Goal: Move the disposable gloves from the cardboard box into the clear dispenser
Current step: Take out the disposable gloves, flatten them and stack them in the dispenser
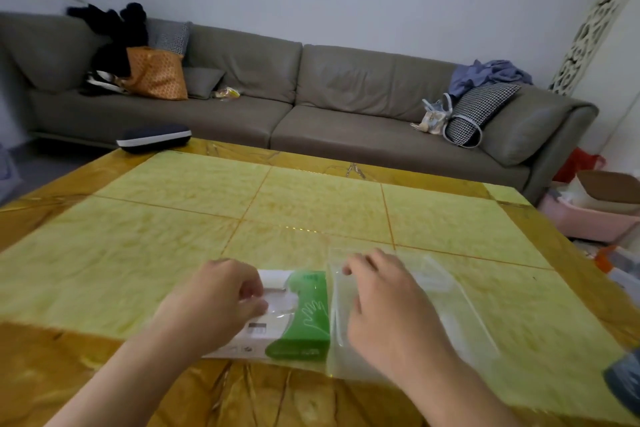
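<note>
A green and white cardboard glove box lies flat near the front of the yellow table. My left hand sits over its white left half, fingers curled and pinching the clear gloves at the box's opening. Right beside the box lies the clear dispenser, flat and see-through. My right hand rests on the dispenser's left part, fingertips curled at its top left edge near the box.
A grey sofa with bags and cushions runs behind the table. A dark case sits at the table's far left corner. Pink bins and a cardboard carton stand on the floor to the right. A dark object shows at the right edge.
</note>
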`<move>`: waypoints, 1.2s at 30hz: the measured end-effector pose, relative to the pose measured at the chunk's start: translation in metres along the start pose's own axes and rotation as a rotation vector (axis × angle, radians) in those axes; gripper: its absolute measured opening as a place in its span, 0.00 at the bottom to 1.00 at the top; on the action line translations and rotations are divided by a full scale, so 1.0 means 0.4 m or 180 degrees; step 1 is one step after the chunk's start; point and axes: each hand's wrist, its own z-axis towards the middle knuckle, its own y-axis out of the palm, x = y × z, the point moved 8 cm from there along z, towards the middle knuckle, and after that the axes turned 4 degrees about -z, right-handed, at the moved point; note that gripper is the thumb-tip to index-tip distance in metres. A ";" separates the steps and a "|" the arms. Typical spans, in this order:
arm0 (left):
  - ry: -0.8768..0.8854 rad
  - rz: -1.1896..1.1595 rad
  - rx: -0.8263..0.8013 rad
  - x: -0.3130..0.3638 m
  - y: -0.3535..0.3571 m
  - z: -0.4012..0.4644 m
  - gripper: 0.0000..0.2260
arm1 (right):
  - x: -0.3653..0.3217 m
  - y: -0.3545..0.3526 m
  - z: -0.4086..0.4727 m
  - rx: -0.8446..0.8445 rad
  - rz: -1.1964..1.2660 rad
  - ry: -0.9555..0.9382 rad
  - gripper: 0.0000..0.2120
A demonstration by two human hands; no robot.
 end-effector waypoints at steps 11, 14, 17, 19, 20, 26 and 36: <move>0.0320 0.0087 0.0230 0.019 0.026 0.014 0.05 | -0.128 0.118 -0.028 -0.0497 -0.0375 -0.0758 0.15; 0.0393 -0.0057 0.0308 0.023 0.027 0.015 0.05 | -0.127 0.124 -0.032 -0.0507 -0.0342 -0.0795 0.15; 0.0499 -0.0267 0.0421 0.030 0.029 0.016 0.06 | -0.124 0.126 -0.033 -0.0473 -0.0289 -0.0816 0.16; 0.0600 -0.0438 0.0504 0.042 0.033 0.014 0.06 | -0.123 0.125 -0.033 -0.0447 -0.0259 -0.0830 0.16; 0.0629 -0.0549 0.0552 0.045 0.035 0.014 0.06 | -0.124 0.126 -0.033 -0.0443 -0.0257 -0.0844 0.16; 0.0529 -0.1256 0.0663 0.062 0.047 0.017 0.08 | -0.128 0.123 -0.035 -0.0417 -0.0275 -0.0896 0.16; 0.0216 -0.1960 0.0335 0.054 0.030 0.019 0.07 | -0.116 0.129 -0.037 -0.0460 -0.0230 -0.0722 0.16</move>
